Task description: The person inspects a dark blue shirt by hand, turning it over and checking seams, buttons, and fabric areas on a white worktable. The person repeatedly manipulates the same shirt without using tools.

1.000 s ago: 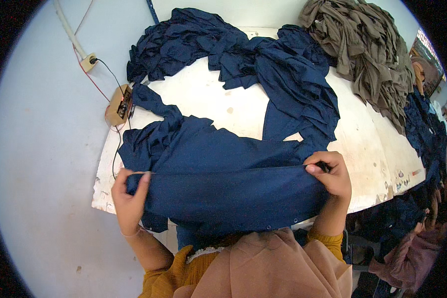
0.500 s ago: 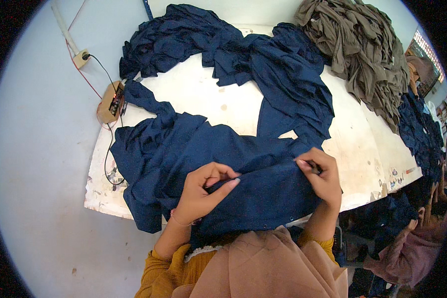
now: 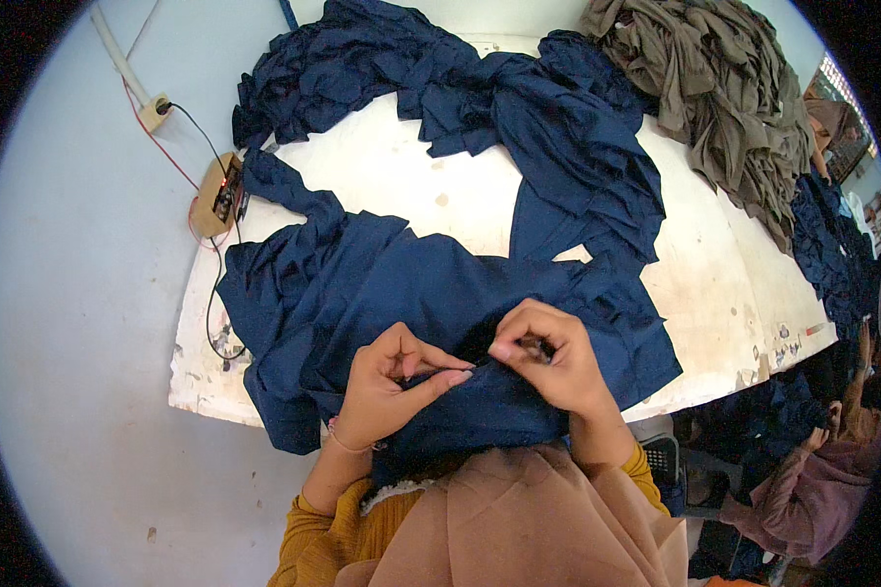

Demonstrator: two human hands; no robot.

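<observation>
A navy blue cloth garment [image 3: 421,284] lies rumpled over the near part of the table, its near edge hanging towards me. My left hand [image 3: 390,382] pinches a fold of it between thumb and fingertips. Close by on the right, my right hand [image 3: 550,357] is closed, with thumb and forefinger pressed together just above the same fold. Something small and dark shows inside its curled fingers, too hidden to name. The two hands' fingertips are a short gap apart.
More navy cloth [image 3: 362,64] is heaped at the back of the white table [image 3: 440,196]. A brown cloth pile [image 3: 710,83] lies back right. A wooden box with wires [image 3: 215,201] sits at the left edge. Another person's sleeve [image 3: 803,499] shows at lower right.
My right hand has moved left along the cloth, from its right part to beside my left hand. My left hand keeps its pinch in nearly the same place.
</observation>
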